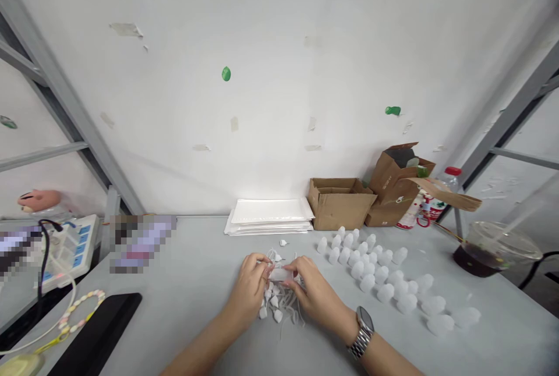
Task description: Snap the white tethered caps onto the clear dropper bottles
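Between both hands, at the middle of the grey table (187,306), is a small translucent white piece (280,274). My left hand (251,286) pinches its left end, and my right hand (308,286) grips the right end with thumb and fingers. Under and around the fingers lies a pile of small white pieces with thin white cords (275,301). One more white piece (283,243) lies just beyond the hands. Rows of frosted white bulb-shaped pieces (381,275) stand to the right of my right hand.
White flat packets (271,213) are stacked at the back, beside an open cardboard box (343,207) and a brown paper bag (391,195). A cup of dark drink (480,254) stands far right. A black pad (102,335), beaded loop (74,323) and power strip (81,254) are left.
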The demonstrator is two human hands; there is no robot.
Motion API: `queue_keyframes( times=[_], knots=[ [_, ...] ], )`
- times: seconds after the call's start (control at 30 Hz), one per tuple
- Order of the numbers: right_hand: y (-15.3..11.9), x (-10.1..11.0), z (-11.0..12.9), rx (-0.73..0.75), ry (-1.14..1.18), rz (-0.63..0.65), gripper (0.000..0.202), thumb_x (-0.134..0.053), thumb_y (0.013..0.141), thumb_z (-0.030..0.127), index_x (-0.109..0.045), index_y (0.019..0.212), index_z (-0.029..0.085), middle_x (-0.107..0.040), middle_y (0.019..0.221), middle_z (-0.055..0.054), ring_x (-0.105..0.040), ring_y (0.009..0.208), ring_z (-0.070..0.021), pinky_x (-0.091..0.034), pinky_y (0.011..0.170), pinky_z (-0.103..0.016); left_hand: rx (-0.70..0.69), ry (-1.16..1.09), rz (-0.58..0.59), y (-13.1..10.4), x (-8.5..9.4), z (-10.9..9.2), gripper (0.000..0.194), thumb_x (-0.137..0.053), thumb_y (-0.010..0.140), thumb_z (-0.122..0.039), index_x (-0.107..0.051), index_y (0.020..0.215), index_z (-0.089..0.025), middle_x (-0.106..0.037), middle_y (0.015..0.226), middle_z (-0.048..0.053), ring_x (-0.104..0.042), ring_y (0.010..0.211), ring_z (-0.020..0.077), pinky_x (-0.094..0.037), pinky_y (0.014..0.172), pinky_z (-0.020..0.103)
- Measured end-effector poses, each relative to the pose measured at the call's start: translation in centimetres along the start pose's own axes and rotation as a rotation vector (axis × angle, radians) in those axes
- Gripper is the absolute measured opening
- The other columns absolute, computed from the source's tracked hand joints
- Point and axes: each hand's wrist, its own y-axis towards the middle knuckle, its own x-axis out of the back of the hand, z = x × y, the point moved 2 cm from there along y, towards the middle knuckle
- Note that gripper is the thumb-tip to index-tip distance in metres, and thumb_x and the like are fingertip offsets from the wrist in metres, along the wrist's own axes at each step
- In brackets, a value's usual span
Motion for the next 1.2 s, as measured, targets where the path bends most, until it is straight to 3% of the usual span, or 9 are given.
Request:
queue_keyframes(
  times=[0.23, 0.33, 0.43, 0.63, 0.73, 1.0, 1.1, 1.2],
  knots=[
    [0.0, -0.5, 0.1, 0.071, -0.083, 0.025, 0.026, -0.041, 0.090, 0.015, -0.052, 0.113, 0.019, -0.061, 0.091, -0.006, -0.053, 0.085, -0.0189, -0.046, 0.078, -0.034, -0.009, 0.024, -0.033, -0.1, 0.0, 0.1, 0.031, -0.034, 0.090, -0.027, -0.058, 0.073, -0.020, -0.051, 0.114, 0.008, -0.046, 0.106, 0.0226, -0.044, 0.088, 0.043],
    [0.1, -0.8, 0.1, 0.137, -0.221, -0.004, 0.031, -0.046, 0.087, 0.012, -0.049, 0.118, 0.014, -0.059, 0.088, -0.008, -0.051, 0.081, -0.0204, -0.046, 0.075, -0.037, -0.020, 0.045, -0.049, -0.1, -0.1, 0.2, 0.030, -0.034, 0.089, -0.025, -0.057, 0.070, -0.020, -0.053, 0.112, 0.008, -0.047, 0.106, 0.0229, -0.043, 0.089, 0.043],
    [0.1, -1.0, 0.1, 0.217, -0.332, -0.051, 0.026, -0.046, 0.085, 0.009, -0.053, 0.110, 0.013, -0.058, 0.085, -0.008, -0.048, 0.080, -0.0209, -0.044, 0.075, -0.039, -0.017, 0.045, -0.049, -0.1, -0.4, 0.4, 0.032, -0.033, 0.089, -0.025, -0.056, 0.067, -0.020, -0.055, 0.110, 0.008, -0.047, 0.106, 0.0230, -0.043, 0.089, 0.044],
    [0.1, -0.9, 0.6, 0.372, -0.480, -0.206, 0.024, -0.038, 0.085, 0.003, -0.055, 0.097, 0.013, -0.057, 0.081, -0.006, -0.048, 0.080, -0.0190, -0.037, 0.088, -0.046, 0.074, -0.047, -0.019, 0.0, -0.4, 0.4, 0.038, -0.030, 0.090, -0.030, -0.062, 0.072, -0.021, -0.057, 0.111, 0.007, -0.047, 0.109, 0.0218, -0.040, 0.095, 0.044],
    [-0.1, -0.4, 1.1, 0.484, -0.519, -0.281, 0.029, -0.034, 0.086, 0.002, -0.055, 0.100, 0.014, -0.060, 0.082, -0.006, -0.050, 0.080, -0.0179, -0.038, 0.090, -0.044, 0.141, -0.146, 0.030, 0.2, -0.3, 0.5, 0.044, -0.029, 0.091, -0.035, -0.062, 0.065, -0.021, -0.060, 0.108, 0.006, -0.049, 0.109, 0.0199, -0.042, 0.094, 0.039],
    [-0.6, 1.2, 1.6, 0.664, -0.527, -0.305, 0.031, -0.037, 0.086, 0.002, -0.054, 0.109, 0.011, -0.066, 0.090, -0.007, -0.055, 0.086, -0.0171, -0.042, 0.089, -0.040, 0.187, -0.272, 0.111, 0.6, 0.4, -0.2, 0.050, -0.029, 0.091, -0.036, -0.054, 0.052, -0.021, -0.065, 0.097, 0.004, -0.057, 0.098, 0.0177, -0.050, 0.083, 0.033],
    [-0.5, 1.3, 1.6, 0.643, -0.479, -0.320, 0.031, -0.039, 0.086, 0.003, -0.052, 0.112, 0.012, -0.066, 0.091, -0.008, -0.055, 0.087, -0.0170, -0.043, 0.087, -0.039, 0.169, -0.250, 0.084, 0.6, 0.7, -0.6, 0.053, -0.027, 0.092, -0.035, -0.046, 0.044, -0.020, -0.063, 0.102, 0.004, -0.056, 0.099, 0.0180, -0.050, 0.082, 0.032],
    [0.0, 0.9, 1.3, 0.483, -0.407, -0.255, 0.029, -0.045, 0.088, 0.016, -0.048, 0.117, 0.012, -0.063, 0.093, -0.009, -0.054, 0.088, -0.0188, -0.043, 0.087, -0.042, 0.085, -0.136, -0.003, 0.4, 0.9, -0.5, 0.048, -0.028, 0.091, -0.032, -0.050, 0.051, -0.020, -0.061, 0.105, 0.005, -0.052, 0.104, 0.0199, -0.047, 0.087, 0.037]
  ],
)
